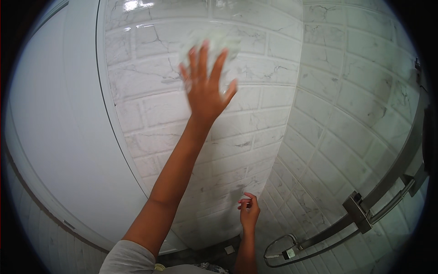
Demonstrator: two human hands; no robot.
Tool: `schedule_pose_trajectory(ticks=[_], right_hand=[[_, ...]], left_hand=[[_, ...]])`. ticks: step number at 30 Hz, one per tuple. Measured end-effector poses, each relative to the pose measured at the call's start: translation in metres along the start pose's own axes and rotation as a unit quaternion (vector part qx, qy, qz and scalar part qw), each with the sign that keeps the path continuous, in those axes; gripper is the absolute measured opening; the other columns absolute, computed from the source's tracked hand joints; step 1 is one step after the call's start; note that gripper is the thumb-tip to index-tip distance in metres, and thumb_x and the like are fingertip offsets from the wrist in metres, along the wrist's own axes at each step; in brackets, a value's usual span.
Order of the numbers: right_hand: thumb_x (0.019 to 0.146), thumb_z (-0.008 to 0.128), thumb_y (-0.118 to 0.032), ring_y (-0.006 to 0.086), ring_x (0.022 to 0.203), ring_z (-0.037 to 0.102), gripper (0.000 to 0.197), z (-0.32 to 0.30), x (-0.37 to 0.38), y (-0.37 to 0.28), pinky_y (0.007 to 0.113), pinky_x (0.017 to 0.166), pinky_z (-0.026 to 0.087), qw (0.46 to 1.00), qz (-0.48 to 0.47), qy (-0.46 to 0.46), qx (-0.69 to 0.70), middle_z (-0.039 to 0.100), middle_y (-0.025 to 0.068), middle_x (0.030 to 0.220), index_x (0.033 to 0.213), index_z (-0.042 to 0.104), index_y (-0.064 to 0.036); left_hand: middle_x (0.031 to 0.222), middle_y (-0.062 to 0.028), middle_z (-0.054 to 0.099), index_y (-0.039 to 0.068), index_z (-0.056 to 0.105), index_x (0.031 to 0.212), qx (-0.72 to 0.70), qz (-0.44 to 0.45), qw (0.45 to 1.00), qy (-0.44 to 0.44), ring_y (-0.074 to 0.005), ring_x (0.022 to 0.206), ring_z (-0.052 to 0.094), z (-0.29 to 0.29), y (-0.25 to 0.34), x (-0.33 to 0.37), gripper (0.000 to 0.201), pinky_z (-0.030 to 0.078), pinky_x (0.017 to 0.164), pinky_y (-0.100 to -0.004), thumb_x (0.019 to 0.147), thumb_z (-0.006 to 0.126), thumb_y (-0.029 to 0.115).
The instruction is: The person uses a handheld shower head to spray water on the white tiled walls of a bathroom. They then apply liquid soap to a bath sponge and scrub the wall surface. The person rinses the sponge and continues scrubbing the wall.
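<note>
My left hand (pixel 204 91) is raised against the marble-patterned tile wall (pixel 157 109), fingers spread and palm toward the tiles. Under and around its fingertips is a pale, whitish patch (pixel 223 43), smeared by motion; it looks like a thin cloth, though foam cannot be ruled out. Low down on the right, my right hand (pixel 248 211) hangs in front of the wall near the corner. Its fingers are loosely bent and somewhat apart, and I see nothing in them.
A white door or panel (pixel 59 118) with a dark edge line stands on the left. Along the right tiled wall (pixel 342 105) runs a metal shower rail (pixel 328 230) with a square bracket (pixel 357 211) and a looped hose (pixel 273 255). Dark floor (pixel 200 256) shows at the bottom.
</note>
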State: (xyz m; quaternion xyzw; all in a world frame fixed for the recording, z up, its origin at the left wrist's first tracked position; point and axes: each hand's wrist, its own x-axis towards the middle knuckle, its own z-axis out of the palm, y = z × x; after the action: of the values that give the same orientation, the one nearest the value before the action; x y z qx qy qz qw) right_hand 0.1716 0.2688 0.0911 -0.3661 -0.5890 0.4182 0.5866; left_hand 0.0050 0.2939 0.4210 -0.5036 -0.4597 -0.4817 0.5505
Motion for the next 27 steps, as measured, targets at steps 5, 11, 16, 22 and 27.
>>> schedule_pose_trajectory(ticks=[5,11,16,22,27], right_hand=[[0.085,0.051,-0.001,0.0130,0.058,0.060,0.021,0.002,-0.001,-0.003,0.025,0.056,0.048,1.000,0.004,-0.014,-0.004,0.063,0.0063,0.073,0.106,0.055,-0.0032],[0.086,0.049,0.000,0.0109,0.060,0.058,0.017,-0.004,0.004,-0.002,0.024,0.055,0.049,1.000,-0.005,-0.006,-0.007,0.062,0.0068,0.073,0.102,0.057,-0.0002],[0.085,0.049,-0.001,0.0126,0.059,0.059,0.018,-0.004,0.008,0.004,0.025,0.056,0.048,0.999,0.035,0.001,0.011,0.063,0.0065,0.072,0.100,0.058,-0.0015],[0.085,0.048,-0.003,0.0129,0.058,0.060,0.018,0.015,0.006,0.004,0.025,0.056,0.048,0.999,0.022,-0.030,0.013,0.063,0.0062,0.072,0.100,0.058,-0.0023],[0.085,0.049,-0.002,0.0128,0.058,0.060,0.018,0.019,-0.004,-0.003,0.025,0.056,0.048,0.998,0.029,-0.061,0.004,0.063,0.0059,0.072,0.100,0.058,-0.0024]], left_hand=[[0.144,-0.0036,0.029,0.019,0.056,0.115,-0.028,0.112,0.988,-0.105,-0.0262,0.135,0.023,0.061,0.033,0.003,0.040,0.022,0.108,-0.0513,0.077,0.061,0.012],[0.138,-0.0043,0.040,0.016,0.060,0.106,-0.113,0.132,0.948,-0.268,-0.0262,0.129,0.036,0.019,0.037,-0.133,0.030,0.025,0.106,-0.0526,0.080,0.052,0.005],[0.138,-0.0056,0.041,0.021,0.057,0.117,0.086,0.061,0.985,-0.133,-0.0302,0.128,0.036,-0.035,-0.012,-0.114,0.043,0.015,0.107,-0.0558,0.080,0.050,0.000],[0.144,-0.0065,0.030,0.024,0.046,0.129,0.046,0.003,0.999,0.015,-0.0305,0.134,0.024,-0.017,-0.020,0.027,0.061,0.016,0.108,-0.0543,0.075,0.062,0.003],[0.145,-0.0059,0.026,0.021,0.047,0.127,0.022,0.085,0.995,-0.042,-0.0289,0.135,0.023,0.051,0.015,0.054,0.054,0.018,0.109,-0.0508,0.077,0.057,0.004]])
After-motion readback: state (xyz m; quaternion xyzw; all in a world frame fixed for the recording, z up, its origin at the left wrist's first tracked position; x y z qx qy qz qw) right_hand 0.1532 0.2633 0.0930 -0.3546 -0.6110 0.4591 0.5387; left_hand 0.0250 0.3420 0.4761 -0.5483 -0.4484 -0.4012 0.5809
